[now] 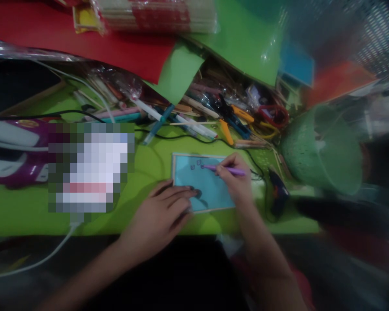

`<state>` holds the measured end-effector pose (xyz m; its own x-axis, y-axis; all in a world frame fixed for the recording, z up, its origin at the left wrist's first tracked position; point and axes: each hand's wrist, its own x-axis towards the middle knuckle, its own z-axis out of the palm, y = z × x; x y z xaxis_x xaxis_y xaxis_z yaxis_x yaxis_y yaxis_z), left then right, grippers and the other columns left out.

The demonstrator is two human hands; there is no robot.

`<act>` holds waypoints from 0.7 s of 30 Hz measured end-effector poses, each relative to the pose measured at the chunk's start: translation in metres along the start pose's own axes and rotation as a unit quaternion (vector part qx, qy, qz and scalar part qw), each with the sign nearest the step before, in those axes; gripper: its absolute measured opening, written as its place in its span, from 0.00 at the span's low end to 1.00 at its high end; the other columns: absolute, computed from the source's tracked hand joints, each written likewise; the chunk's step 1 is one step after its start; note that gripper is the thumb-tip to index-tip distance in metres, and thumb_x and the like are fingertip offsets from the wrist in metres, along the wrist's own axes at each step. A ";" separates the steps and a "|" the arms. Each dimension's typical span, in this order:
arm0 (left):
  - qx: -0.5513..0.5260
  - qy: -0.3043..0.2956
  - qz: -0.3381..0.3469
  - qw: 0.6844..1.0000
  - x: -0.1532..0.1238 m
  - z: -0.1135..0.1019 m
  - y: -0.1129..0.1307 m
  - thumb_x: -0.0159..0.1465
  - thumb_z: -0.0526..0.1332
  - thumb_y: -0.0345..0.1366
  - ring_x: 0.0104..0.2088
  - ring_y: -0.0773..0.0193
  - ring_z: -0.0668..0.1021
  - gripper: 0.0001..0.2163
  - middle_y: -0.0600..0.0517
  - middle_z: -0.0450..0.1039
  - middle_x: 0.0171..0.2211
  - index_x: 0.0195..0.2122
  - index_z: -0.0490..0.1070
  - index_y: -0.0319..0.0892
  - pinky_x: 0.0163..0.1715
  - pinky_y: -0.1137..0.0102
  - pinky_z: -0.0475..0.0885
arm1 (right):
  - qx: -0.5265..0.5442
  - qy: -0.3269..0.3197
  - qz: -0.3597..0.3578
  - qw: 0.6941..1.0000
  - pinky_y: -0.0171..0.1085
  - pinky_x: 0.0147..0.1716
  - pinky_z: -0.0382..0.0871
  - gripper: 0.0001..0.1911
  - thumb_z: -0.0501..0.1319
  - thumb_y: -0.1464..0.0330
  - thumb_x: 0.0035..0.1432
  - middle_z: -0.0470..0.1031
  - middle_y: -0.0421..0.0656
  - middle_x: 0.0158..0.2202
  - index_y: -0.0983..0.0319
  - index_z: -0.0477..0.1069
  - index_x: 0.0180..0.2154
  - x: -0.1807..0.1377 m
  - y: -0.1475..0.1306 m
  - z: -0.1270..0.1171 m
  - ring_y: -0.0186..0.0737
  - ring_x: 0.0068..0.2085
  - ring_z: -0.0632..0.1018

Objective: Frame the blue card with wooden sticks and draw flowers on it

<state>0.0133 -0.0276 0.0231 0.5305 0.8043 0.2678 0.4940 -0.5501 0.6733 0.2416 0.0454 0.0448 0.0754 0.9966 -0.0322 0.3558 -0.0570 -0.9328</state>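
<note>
A light blue card (210,190) with a pale frame lies on the lime green table top (149,168). My left hand (164,214) rests flat on the card's lower left corner, fingers stretched out and spread. My right hand (235,179) is closed around a purple pen (225,169), whose tip touches the upper part of the card beside small dark marks.
Behind the card lies a heap of pens, sticks, scissors (233,116) and pliers. Red (84,39) and green (246,39) paper sheets lie further back. A green basket (324,151) stands right, a dark glue gun (278,194) beside the card, a purple device (16,151) left.
</note>
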 end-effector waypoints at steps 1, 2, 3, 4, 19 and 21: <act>0.001 0.000 0.001 1.000 0.000 0.000 0.000 0.76 0.56 0.36 0.56 0.56 0.82 0.05 0.51 0.82 0.56 0.45 0.71 0.45 0.63 0.52 0.66 | -0.001 0.001 -0.001 1.000 0.38 0.28 0.64 0.08 0.67 0.65 0.52 0.71 0.37 0.24 0.57 0.69 0.27 0.000 0.000 0.000 0.37 0.28 0.70; 0.003 0.001 0.002 1.000 0.000 0.000 0.000 0.76 0.56 0.36 0.56 0.57 0.82 0.05 0.51 0.82 0.56 0.45 0.71 0.45 0.63 0.52 0.66 | -0.002 0.001 0.000 1.000 0.38 0.28 0.64 0.08 0.67 0.65 0.52 0.71 0.37 0.24 0.57 0.69 0.27 0.000 0.000 0.000 0.37 0.28 0.70; 0.004 0.002 0.002 1.000 0.000 0.000 0.001 0.76 0.56 0.36 0.56 0.57 0.82 0.05 0.51 0.82 0.56 0.45 0.71 0.45 0.63 0.52 0.66 | -0.003 0.002 0.000 1.000 0.38 0.28 0.64 0.08 0.67 0.65 0.52 0.71 0.37 0.24 0.57 0.69 0.27 0.000 0.000 0.000 0.37 0.28 0.71; 0.004 0.002 0.002 1.000 0.000 0.000 0.001 0.76 0.56 0.36 0.56 0.57 0.82 0.05 0.52 0.82 0.56 0.45 0.71 0.45 0.63 0.52 0.66 | -0.005 0.002 0.001 1.000 0.38 0.28 0.64 0.07 0.67 0.65 0.52 0.71 0.37 0.24 0.57 0.69 0.28 0.000 0.000 0.000 0.37 0.28 0.71; -0.009 0.006 -0.006 1.000 0.001 -0.001 0.001 0.74 0.58 0.35 0.56 0.57 0.82 0.05 0.52 0.82 0.55 0.44 0.73 0.44 0.65 0.52 0.66 | 0.000 0.005 0.006 1.000 0.38 0.28 0.64 0.08 0.67 0.65 0.53 0.71 0.36 0.25 0.57 0.70 0.29 0.000 0.004 0.000 0.37 0.28 0.71; -0.013 0.006 -0.009 1.000 0.000 0.000 0.001 0.74 0.58 0.35 0.56 0.57 0.82 0.05 0.51 0.82 0.55 0.44 0.73 0.44 0.65 0.52 0.66 | -0.004 0.004 0.006 1.000 0.38 0.28 0.64 0.07 0.67 0.65 0.53 0.71 0.36 0.25 0.57 0.70 0.29 0.000 0.003 0.000 0.37 0.28 0.70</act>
<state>0.0137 -0.0277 0.0241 0.5126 0.8170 0.2640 0.4854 -0.5293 0.6958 0.2426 0.0450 0.0415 0.0871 0.9954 -0.0408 0.3616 -0.0697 -0.9297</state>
